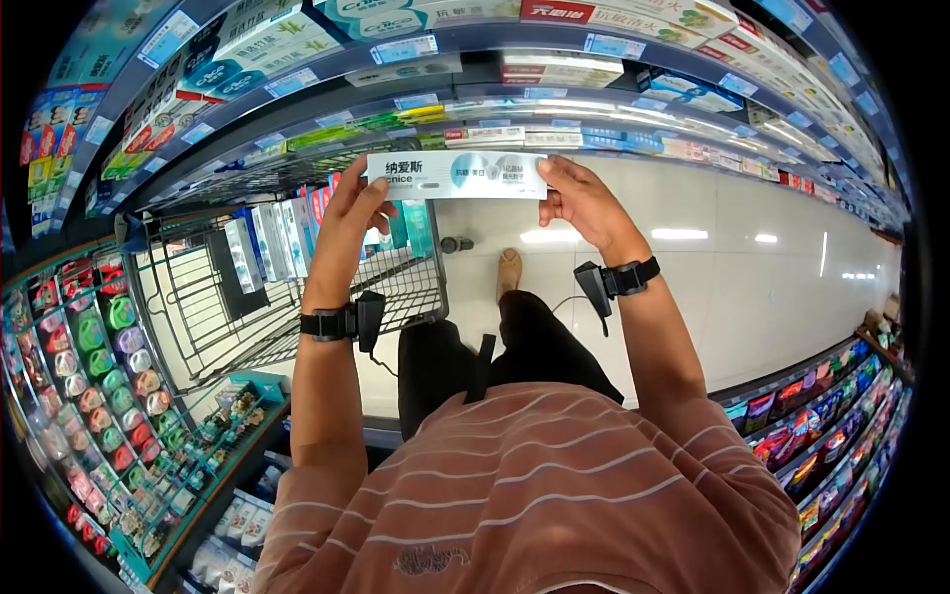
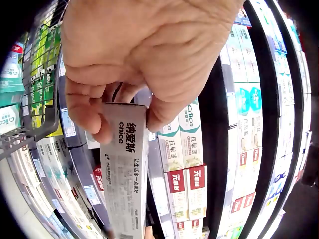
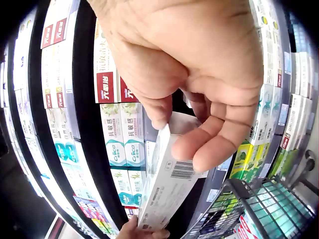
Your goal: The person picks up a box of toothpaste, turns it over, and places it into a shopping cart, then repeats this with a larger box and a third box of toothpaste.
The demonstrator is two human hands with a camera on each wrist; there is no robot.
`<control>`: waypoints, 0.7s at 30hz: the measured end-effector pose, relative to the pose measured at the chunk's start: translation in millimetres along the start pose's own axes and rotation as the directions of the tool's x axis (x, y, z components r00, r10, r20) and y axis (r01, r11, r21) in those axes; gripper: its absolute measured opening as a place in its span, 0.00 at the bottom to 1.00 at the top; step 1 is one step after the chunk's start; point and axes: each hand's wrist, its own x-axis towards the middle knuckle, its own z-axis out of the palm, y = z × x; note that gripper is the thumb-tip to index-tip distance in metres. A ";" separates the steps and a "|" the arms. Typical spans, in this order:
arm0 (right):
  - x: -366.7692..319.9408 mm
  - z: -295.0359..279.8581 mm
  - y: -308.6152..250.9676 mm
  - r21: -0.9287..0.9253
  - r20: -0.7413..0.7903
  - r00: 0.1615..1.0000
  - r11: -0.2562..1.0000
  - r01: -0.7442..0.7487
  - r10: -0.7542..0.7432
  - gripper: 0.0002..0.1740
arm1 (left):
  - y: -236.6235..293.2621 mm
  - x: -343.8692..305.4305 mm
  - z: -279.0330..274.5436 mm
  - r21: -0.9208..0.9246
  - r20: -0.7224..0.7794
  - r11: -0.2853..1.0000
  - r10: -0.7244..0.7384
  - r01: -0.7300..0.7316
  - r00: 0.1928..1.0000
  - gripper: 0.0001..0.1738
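A long white box with blue-green circles and dark lettering (image 1: 460,175) is held level by its two ends. The left hand (image 1: 354,206) pinches its left end between thumb and fingers, and the right hand (image 1: 588,203) pinches the right end. In the left wrist view the left hand (image 2: 149,55) grips the end of the box (image 2: 122,169), whose lettered narrow side shows. The right wrist view has the right hand (image 3: 199,74) with thumb and fingers round the other end of the box (image 3: 169,186), a barcode side visible.
A wire shopping cart (image 1: 435,287) holding several upright boxes stands at the left, below the left forearm. Shelves of boxed goods (image 1: 584,45) curve across the front. Pale tiled floor (image 1: 742,247) lies to the right, and racks of bottles (image 1: 94,366) line the left side.
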 end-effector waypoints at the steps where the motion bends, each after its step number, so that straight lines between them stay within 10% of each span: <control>1: 2.1 0.6 -0.9 -0.009 -0.007 1.000 1.000 -0.008 0.008 0.38 | -3.5 4.5 -3.1 -0.008 -0.002 1.000 -0.005 0.005 1.000 0.33; 21: 146.8 50.3 -1.9 -0.396 -0.128 0.945 0.889 0.230 -0.301 0.40 | -27.7 161.7 -89.4 0.270 0.085 0.958 0.073 -0.093 0.994 0.44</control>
